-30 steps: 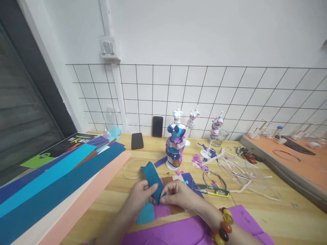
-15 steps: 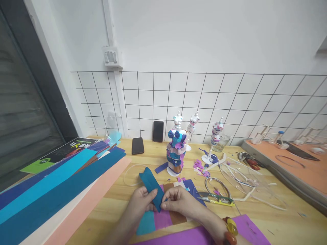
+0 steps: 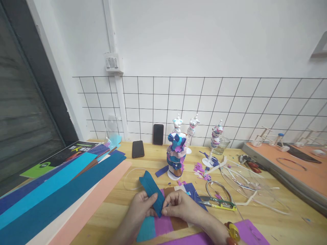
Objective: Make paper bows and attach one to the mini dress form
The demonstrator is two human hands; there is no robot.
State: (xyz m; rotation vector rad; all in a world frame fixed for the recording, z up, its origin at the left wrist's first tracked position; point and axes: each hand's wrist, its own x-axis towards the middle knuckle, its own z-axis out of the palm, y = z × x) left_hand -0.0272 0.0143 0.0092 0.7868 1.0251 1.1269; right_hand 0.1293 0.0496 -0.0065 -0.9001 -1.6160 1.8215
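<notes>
A folded teal paper strip point(image 3: 152, 190) slants between my hands over the table. My left hand point(image 3: 143, 206) is closed on its left side, with the thumb on top. At the strip's lower right edge, the fingers of my right hand point(image 3: 178, 206) are pinched together. Underneath, a row of coloured paper pieces point(image 3: 163, 226) in turquoise, purple and brown lies partly hidden by the hands. Just beyond stands a small mannequin point(image 3: 176, 156) dressed in blue, purple and brown layers with a bow. Green-and-yellow scissors point(image 3: 217, 203) rest right of my right hand.
Long coloured paper strips point(image 3: 66, 190) cover the left side. A black phone point(image 3: 138, 149) lies at the back, another phone point(image 3: 158, 134) leaning on the wall. Rearward are more mannequins point(image 3: 217, 136) and a glass point(image 3: 221, 145). Tangled clear tubing point(image 3: 245, 177) and an orange-topped board point(image 3: 288, 163) occupy the right.
The view has tilted slightly, so everything sits a little lower in the picture. Both hands keep their grip on the teal strip, with hardly any movement.
</notes>
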